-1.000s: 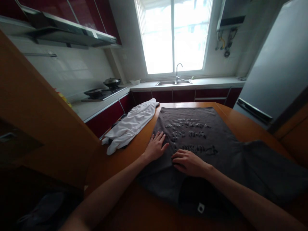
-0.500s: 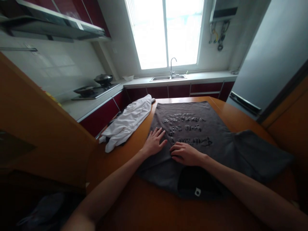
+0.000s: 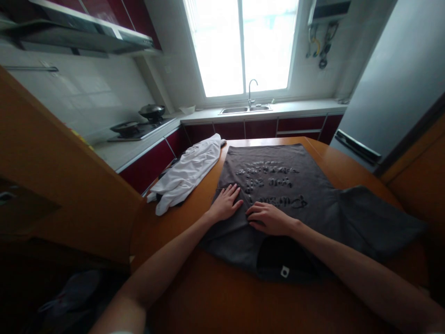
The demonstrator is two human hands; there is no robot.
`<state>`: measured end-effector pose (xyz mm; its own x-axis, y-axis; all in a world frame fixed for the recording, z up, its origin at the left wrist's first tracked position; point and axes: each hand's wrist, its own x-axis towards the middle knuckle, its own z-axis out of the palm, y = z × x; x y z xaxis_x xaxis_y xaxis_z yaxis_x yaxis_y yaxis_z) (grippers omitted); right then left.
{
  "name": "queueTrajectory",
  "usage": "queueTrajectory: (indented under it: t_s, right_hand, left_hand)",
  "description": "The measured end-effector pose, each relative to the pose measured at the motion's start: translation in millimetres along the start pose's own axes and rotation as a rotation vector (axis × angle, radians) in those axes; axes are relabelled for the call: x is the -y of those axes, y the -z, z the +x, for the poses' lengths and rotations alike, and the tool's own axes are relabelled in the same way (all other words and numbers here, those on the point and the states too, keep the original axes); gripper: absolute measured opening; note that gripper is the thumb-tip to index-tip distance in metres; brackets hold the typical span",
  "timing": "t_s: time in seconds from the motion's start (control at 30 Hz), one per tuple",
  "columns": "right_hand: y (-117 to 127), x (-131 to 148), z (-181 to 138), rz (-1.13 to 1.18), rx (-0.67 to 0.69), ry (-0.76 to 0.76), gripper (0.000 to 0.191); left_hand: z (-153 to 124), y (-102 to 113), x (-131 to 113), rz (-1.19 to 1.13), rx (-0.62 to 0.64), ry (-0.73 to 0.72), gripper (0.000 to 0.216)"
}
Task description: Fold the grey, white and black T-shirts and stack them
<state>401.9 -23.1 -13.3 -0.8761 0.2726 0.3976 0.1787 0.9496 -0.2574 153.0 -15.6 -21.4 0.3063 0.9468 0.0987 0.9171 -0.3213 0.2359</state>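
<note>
A dark grey T-shirt (image 3: 313,185) with raised dark lettering lies spread on the wooden table (image 3: 181,283), its neck opening towards me and a small white label inside the collar. One sleeve extends to the right; a crease runs through the cloth between my hands. My left hand (image 3: 225,203) rests flat on the shirt's left part, fingers stretched out. Close beside it, my right hand (image 3: 269,218) lies on the cloth just above the collar, its fingers slightly bent and pointing left. I see no fabric gripped in either hand.
A crumpled white garment (image 3: 189,169) with dark parts lies at the table's left edge. Beyond stand a counter with a sink (image 3: 236,110), a stove with pans (image 3: 152,111) and, at the right, a fridge (image 3: 385,88). A wooden panel (image 3: 66,176) rises at the left.
The view has shifted slightly, moving the room a little to the right in the picture. Both hands stay at nearly the same spots on the T-shirt.
</note>
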Motion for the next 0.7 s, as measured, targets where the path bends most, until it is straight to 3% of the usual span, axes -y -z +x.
queueTrajectory:
  t_s: [0.17,0.37,0.6,0.7]
  right_hand:
    - [0.9,4.3,-0.4,-0.067,-0.034,-0.011,0.019]
    - [-1.0,6.1,-2.8,0.024,0.004,0.056,0.037]
    - [-4.6,3.8,-5.1,0.052,0.023,0.030,0.036]
    - [-4.9,2.5,-4.8,0.045,-0.028,0.010,0.032]
  left_hand:
    - [1.3,3.9,8.7,-0.080,-0.098,-0.031,0.058]
    - [-0.1,-0.7,13.0,0.044,0.036,-0.064,0.063]
    - [0.3,-4.9,12.8,0.057,0.034,-0.064,0.063]
    - [0.5,-6.0,14.1,0.044,0.020,-0.066,0.062]
